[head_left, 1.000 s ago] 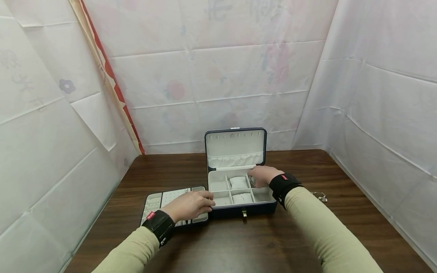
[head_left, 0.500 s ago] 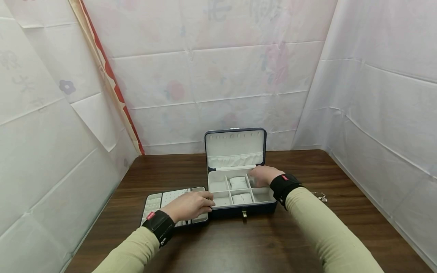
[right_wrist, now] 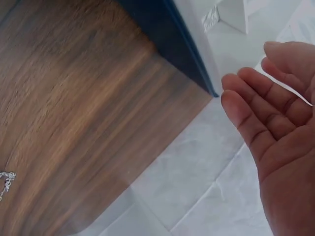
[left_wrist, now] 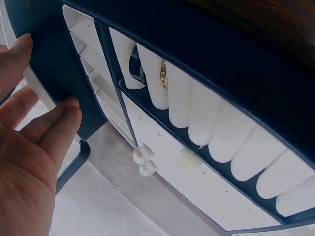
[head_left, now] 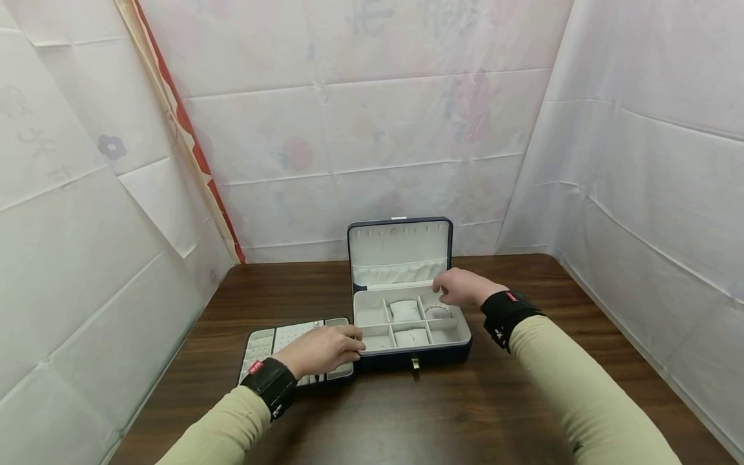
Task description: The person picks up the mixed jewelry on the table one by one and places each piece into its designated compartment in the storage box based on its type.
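- Bangle (head_left: 437, 314), silvery, sits in the jewellery box (head_left: 442, 355), in its back-right compartment toward 2 o'clock; whether it stands or leans is hard to tell.
- Right hand (head_left: 462, 287) is just above the box's back corner toward 2 o'clock, near the bangle, with fingers loosely bent and holding nothing.
- Left hand (head_left: 322, 351) extends over the near part of the tray (head_left: 256, 349), with its fingertips by the box's rim toward 8 o'clock. The fingers are relaxed and wrapped round nothing; whether they press on the rim I cannot tell.
- Box lid (head_left: 401, 248) stands raised at 12 o'clock, with a row of hooks along its top and a gathered pocket below; the brass clasp (head_left: 416, 363) hangs at 6 o'clock.
- Six compartments divide the box. A white cushion (head_left: 405, 310) fills the middle one toward 12 o'clock, and a second cushion (head_left: 411, 338) the middle one toward 6.
- The tray lies just beside the box, toward 8 o'clock. The left wrist view shows a dark ring (left_wrist: 136, 66) and a gold ring (left_wrist: 164, 73) on its padded rolls, plus pearl-like balls (left_wrist: 141, 155) on the pinholed panel.
- A silver chain (right_wrist: 6, 181) lies on the wooden table (right_wrist: 83, 113), well apart from the right hand.
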Motion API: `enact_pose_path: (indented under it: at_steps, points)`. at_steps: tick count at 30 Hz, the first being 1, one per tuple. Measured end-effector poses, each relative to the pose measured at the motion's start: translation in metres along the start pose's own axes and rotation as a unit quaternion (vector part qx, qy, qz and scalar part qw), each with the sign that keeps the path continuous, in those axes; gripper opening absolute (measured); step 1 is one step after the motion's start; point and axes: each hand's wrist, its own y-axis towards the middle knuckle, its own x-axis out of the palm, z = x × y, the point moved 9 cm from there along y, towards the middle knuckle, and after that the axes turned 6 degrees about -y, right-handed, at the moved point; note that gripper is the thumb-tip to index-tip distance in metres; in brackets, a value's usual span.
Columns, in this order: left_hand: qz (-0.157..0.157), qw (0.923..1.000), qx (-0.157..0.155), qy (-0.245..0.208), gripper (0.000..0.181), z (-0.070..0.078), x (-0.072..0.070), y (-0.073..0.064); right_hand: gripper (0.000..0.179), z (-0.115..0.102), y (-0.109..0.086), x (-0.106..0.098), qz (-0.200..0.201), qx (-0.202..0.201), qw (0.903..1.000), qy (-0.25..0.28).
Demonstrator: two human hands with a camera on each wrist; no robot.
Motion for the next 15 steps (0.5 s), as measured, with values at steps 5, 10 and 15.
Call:
enact_pose_path:
  at_steps: [5,10,15]
  points:
    - [0.001,1.0000,0.002,-0.001,0.013,0.000,0.000,0.000,0.015,0.010,-0.008,-0.005,-0.003,0.011,0.9999,0.011]
    - [-0.001,1.0000,0.001,-0.002,0.013,0.000,0.000,0.000,0.009,0.031,-0.018,0.000,-0.014,0.037,0.9992,0.003]
    - [-0.002,1.0000,0.001,-0.004,0.013,0.000,0.000,0.001,0.012,0.056,-0.035,0.009,-0.045,0.075,0.9961,-0.014]
